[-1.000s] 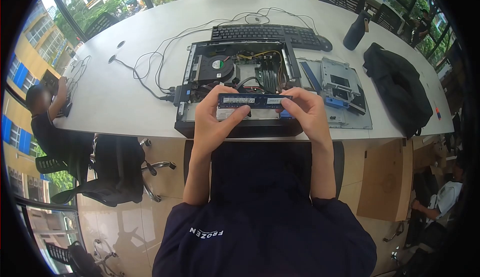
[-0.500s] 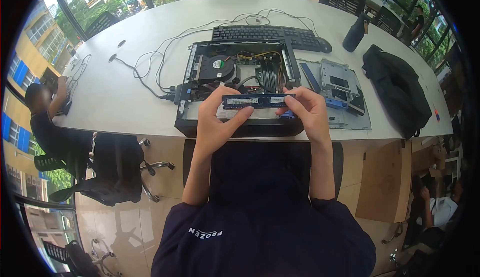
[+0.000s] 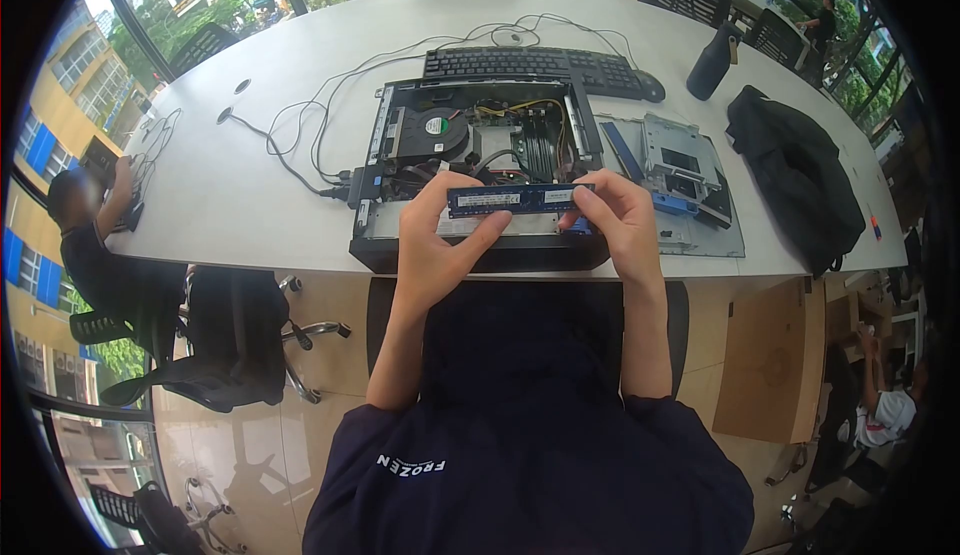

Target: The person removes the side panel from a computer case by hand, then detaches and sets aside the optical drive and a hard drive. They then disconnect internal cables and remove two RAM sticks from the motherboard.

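Note:
Between my two hands I hold a RAM stick (image 3: pixel 515 201), a long dark strip with white labels facing me. My left hand (image 3: pixel 437 235) pinches its left end, the thumb lying along the lower edge. At the other end my right hand (image 3: pixel 618 217) grips it with thumb and fingers. Just beyond and below the stick lies an opened desktop computer case (image 3: pixel 480 253). A black fan (image 3: pixel 433 135) sits inside it at the left, with cables and dark slots (image 3: pixel 540 150) to the right. My hands and the stick hide the case's near part.
A keyboard (image 3: pixel 540 70) and mouse (image 3: pixel 650 87) lie behind the case. To its right are a removed metal panel with a drive bracket (image 3: pixel 685 165), a dark bottle (image 3: pixel 712 63) and a black bag (image 3: pixel 795 175). Cables (image 3: pixel 310 125) run leftward. Another person (image 3: pixel 120 225) sits at left.
The RAM stick and both hands have shifted very slightly to the right and upward in view. My grip on the stick stays the same.

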`<state>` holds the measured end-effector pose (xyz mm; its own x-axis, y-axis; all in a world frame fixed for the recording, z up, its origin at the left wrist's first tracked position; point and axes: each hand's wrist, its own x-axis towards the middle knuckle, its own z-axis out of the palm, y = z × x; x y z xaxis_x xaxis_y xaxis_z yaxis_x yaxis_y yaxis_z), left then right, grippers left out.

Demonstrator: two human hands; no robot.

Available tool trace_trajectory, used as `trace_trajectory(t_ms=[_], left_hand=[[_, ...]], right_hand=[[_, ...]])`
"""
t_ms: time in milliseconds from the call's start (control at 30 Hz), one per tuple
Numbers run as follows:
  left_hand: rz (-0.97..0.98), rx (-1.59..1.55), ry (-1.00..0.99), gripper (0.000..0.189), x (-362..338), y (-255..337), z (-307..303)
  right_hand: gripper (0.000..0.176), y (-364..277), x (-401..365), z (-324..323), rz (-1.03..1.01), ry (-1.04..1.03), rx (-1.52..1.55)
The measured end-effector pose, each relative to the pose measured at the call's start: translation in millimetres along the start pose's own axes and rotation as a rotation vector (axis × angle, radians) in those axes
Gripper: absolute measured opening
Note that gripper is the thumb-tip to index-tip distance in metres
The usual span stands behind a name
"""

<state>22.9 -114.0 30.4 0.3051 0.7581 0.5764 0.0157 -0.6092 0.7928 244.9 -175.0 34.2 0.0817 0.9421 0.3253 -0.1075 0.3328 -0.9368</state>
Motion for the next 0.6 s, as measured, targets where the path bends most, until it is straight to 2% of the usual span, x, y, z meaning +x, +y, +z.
trace_trajectory(t_ms=[600], left_hand=[[0.018,0.063,-0.009,0.024,0.3,0.1,-0.2]], right_hand=[[0.013,-1.4,-0.4,-2.6,0.022,-0.003,-0.028]])
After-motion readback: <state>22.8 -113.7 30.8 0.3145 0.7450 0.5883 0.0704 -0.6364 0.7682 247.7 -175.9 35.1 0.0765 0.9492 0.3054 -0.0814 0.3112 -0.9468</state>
